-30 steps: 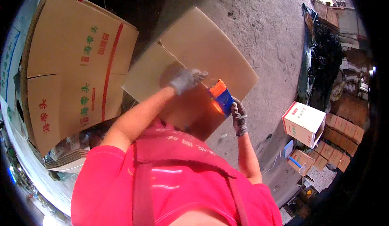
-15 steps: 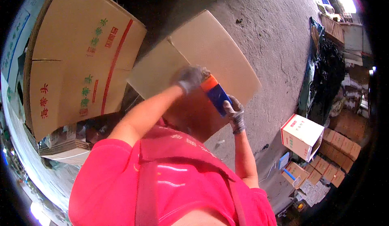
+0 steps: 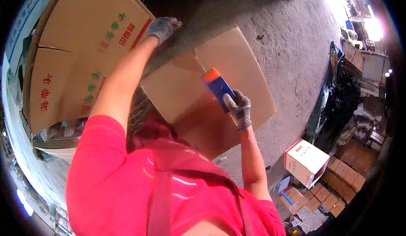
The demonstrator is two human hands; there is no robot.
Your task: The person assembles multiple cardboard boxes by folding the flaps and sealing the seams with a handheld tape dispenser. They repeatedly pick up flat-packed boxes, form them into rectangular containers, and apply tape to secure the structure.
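Fingers of our right hand (image 3: 240, 110) hold the tool's (image 3: 220, 91) blue end, likely to free its orange tip; our left hand's (image 3: 163, 28) grip, by printed cardboard's (image 3: 86, 41) right edge, we cannot tell.

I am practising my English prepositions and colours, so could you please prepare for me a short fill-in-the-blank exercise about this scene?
1. The hand nearest the printed cardboard is the person's ____ one.
2. The other hand holds the orange-tipped object by its ____ part.
3. The cardboard is printed in red and ____.
4. The white box is on the ____ side of the picture.

Missing words: left; blue; green; right.
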